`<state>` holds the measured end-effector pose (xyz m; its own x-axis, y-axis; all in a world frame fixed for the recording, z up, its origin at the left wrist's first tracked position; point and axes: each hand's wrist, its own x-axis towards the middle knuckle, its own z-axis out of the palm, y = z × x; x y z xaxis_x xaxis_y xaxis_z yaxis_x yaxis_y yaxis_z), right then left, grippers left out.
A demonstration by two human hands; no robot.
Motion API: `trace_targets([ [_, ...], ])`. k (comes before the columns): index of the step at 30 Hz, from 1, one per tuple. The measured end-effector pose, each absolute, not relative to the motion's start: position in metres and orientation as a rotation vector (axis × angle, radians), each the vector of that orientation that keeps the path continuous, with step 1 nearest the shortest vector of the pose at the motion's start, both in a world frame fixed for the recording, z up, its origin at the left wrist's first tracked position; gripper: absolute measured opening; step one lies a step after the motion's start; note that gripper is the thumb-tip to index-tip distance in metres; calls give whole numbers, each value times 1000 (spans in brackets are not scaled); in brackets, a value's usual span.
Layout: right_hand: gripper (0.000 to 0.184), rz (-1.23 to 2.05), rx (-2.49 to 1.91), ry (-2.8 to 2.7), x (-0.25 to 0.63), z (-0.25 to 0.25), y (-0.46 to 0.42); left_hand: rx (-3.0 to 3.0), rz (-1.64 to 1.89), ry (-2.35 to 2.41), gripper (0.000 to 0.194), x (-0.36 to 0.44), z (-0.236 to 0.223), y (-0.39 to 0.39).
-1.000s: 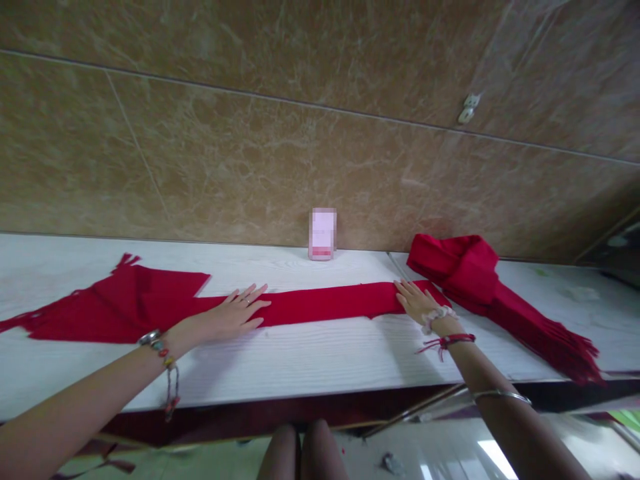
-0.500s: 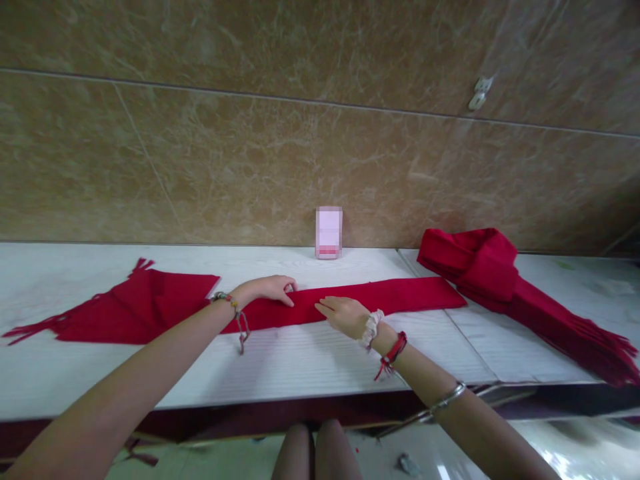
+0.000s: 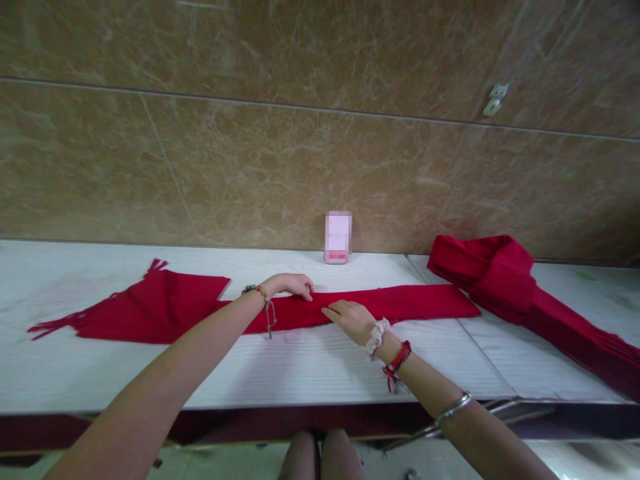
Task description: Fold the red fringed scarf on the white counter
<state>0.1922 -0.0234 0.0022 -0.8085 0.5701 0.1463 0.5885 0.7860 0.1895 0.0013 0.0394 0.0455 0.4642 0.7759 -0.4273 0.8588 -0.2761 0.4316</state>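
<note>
A long red scarf [image 3: 420, 300] lies folded into a narrow strip along the white table [image 3: 300, 367], its fringed end [image 3: 145, 310] spread wider at the left. My left hand [image 3: 293, 285] rests on the strip's far edge near the middle, fingers curled down onto the cloth. My right hand [image 3: 350, 317] lies on the strip's near edge just to the right, fingers together and pressed on the fabric. Both wrists wear bracelets.
A second red scarf [image 3: 505, 280] lies bunched at the right, its tail running toward the table's right edge. A small pink card [image 3: 338, 237] stands against the brown marble wall. My knees show below the table's front edge.
Both hands came together from far apart to the middle of the strip, the right hand travelling left from the strip's right end. Over the last half second they hardly moved.
</note>
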Motion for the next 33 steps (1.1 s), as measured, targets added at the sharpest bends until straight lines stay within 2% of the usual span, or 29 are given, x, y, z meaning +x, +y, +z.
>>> trace_targets([
  [3, 37, -99, -990, -2848, 198, 3, -26, 2154, -151, 1409, 42, 8, 40, 36],
  [5, 46, 1, -1059, -2828, 209, 3, -26, 2285, -5, 1522, 50, 15, 29, 28],
  [7, 48, -32, -1222, -2804, 228, 3, -23, 2439, 200, 1625, 49, 23, 13, 17],
  [10, 42, -167, -1520, -2726, 274, 2, -11, 2602, 299, 1615, 45, 29, -9, 1],
  [15, 42, -180, -1925, -2527, 374, 0, 14, 2671, 202, 1626, 45, 29, -17, -5],
  [19, 44, -218, -1978, -2408, 427, 1, 27, 2682, 170, 1627, 44, 29, -15, -1],
  [22, 46, -244, -1885, -2413, 423, 3, 29, 2642, 96, 1620, 44, 30, -12, 4],
  [28, 44, -132, -1489, -2653, 348, -3, 6, 2672, 83, 1409, 51, 30, -1, 10],
  [33, 44, -120, -1923, -2470, 357, -3, 6, 2768, 94, 1227, 41, 22, -8, 5],
])
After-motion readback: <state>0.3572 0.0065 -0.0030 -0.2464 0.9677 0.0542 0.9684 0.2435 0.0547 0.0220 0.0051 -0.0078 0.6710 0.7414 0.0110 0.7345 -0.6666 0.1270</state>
